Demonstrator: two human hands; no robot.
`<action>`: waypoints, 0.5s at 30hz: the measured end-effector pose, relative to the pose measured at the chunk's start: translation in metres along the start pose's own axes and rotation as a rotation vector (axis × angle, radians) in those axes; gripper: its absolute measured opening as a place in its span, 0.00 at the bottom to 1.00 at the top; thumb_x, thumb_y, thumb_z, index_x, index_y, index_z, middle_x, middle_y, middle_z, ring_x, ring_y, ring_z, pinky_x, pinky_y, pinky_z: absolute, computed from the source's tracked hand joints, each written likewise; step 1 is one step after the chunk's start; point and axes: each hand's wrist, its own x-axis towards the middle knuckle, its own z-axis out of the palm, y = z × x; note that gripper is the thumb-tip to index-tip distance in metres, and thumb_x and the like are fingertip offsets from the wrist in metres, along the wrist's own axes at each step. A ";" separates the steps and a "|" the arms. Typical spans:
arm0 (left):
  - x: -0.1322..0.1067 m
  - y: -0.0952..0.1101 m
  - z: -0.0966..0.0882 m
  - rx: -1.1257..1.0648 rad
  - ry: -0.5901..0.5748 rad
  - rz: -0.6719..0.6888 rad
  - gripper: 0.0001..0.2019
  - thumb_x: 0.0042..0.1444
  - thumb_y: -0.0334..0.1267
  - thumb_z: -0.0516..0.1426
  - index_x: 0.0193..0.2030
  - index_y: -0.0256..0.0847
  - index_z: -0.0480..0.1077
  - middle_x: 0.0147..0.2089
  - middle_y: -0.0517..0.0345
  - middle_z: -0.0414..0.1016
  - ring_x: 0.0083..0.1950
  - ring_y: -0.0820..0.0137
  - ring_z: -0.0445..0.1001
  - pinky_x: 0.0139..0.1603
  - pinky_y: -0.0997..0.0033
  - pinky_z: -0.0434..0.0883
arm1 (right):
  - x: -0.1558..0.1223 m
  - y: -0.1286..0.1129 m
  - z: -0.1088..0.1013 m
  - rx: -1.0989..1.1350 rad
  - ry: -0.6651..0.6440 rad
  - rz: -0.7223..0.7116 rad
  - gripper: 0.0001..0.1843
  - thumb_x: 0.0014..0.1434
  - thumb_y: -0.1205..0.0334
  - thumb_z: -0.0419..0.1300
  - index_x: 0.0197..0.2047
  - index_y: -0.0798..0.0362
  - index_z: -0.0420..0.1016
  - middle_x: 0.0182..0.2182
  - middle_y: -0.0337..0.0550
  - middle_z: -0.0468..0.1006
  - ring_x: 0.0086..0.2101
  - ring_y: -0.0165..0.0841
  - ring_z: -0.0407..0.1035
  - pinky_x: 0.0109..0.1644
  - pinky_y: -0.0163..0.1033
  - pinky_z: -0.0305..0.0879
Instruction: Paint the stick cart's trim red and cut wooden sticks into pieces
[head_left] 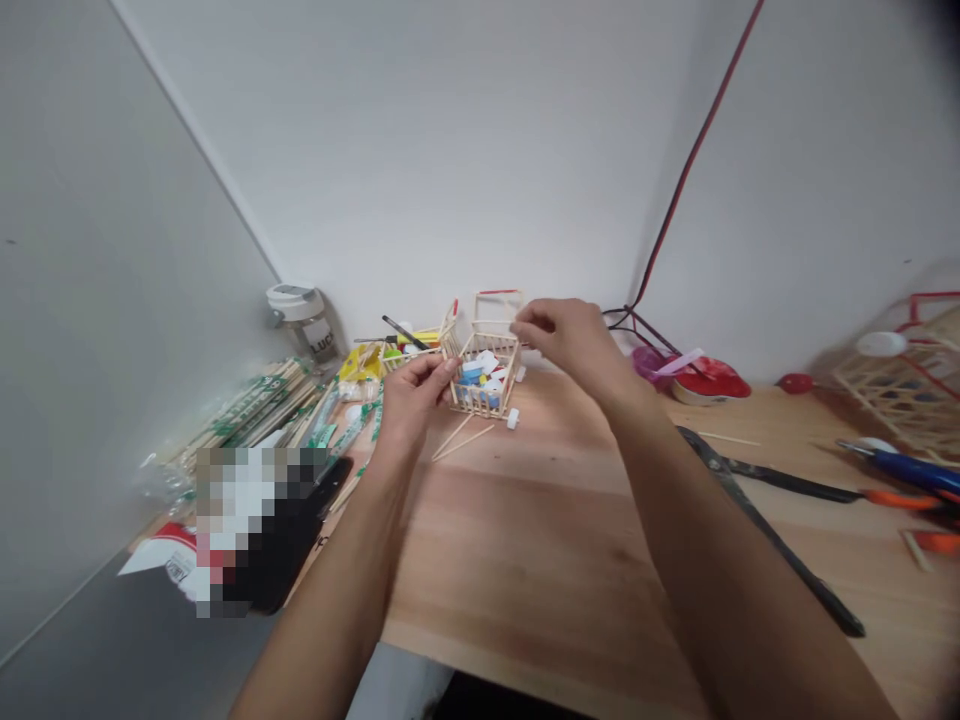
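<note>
One basket [474,411] stands near the back edge of the worktop [510,560]; our left hand [415,388] pinches its left side, and our right hand [566,335] has its grip at the handle [499,292], though whether pinching or merely touching it we cannot tell

A small craft workspace, it seems: a wooden surface [517,560] stands against plain pale walls [450,150], with packaged wooden sticks [247,412] at left, a miniature stick-built basket [469,408] at far middle, and a dark two-handled tool [718,464] at right.
</note>
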 end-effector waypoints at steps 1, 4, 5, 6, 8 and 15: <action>0.000 0.001 0.001 -0.079 -0.008 -0.036 0.13 0.51 0.46 0.61 0.36 0.37 0.75 0.22 0.64 0.63 0.21 0.79 0.58 0.22 0.77 0.56 | -0.006 -0.014 0.002 0.001 -0.041 -0.040 0.07 0.58 0.64 0.59 0.30 0.52 0.77 0.27 0.39 0.78 0.28 0.31 0.67 0.33 0.35 0.54; -0.002 0.004 0.004 -0.222 -0.032 -0.082 0.13 0.48 0.43 0.64 0.38 0.36 0.76 0.23 0.63 0.65 0.21 0.80 0.59 0.21 0.78 0.56 | -0.025 -0.046 0.018 0.009 -0.127 -0.135 0.10 0.61 0.63 0.56 0.30 0.52 0.75 0.29 0.40 0.78 0.31 0.32 0.68 0.34 0.34 0.54; -0.002 0.005 0.004 -0.240 -0.048 -0.081 0.12 0.48 0.42 0.64 0.35 0.36 0.75 0.23 0.63 0.65 0.21 0.81 0.59 0.21 0.79 0.56 | -0.031 -0.051 0.024 0.024 -0.140 -0.186 0.10 0.62 0.64 0.55 0.31 0.51 0.75 0.30 0.40 0.78 0.33 0.32 0.68 0.36 0.34 0.55; -0.002 0.006 0.003 -0.250 -0.066 -0.076 0.10 0.48 0.42 0.64 0.31 0.36 0.74 0.22 0.63 0.65 0.21 0.81 0.59 0.22 0.79 0.57 | -0.036 -0.054 0.028 0.037 -0.142 -0.191 0.11 0.63 0.64 0.54 0.31 0.51 0.75 0.30 0.40 0.78 0.33 0.32 0.69 0.37 0.34 0.56; -0.002 0.009 0.000 -0.266 -0.087 -0.061 0.10 0.49 0.41 0.64 0.27 0.35 0.73 0.21 0.63 0.64 0.22 0.81 0.61 0.22 0.80 0.58 | -0.046 -0.055 0.032 0.071 -0.150 -0.194 0.12 0.64 0.63 0.52 0.32 0.51 0.75 0.31 0.39 0.78 0.34 0.31 0.69 0.38 0.33 0.57; 0.008 0.017 -0.022 -0.472 0.153 0.030 0.14 0.49 0.44 0.63 0.29 0.35 0.69 0.24 0.61 0.71 0.19 0.81 0.64 0.18 0.82 0.59 | -0.086 -0.047 0.043 -0.305 -0.464 -0.081 0.12 0.66 0.63 0.51 0.45 0.52 0.74 0.44 0.46 0.78 0.43 0.34 0.71 0.43 0.35 0.61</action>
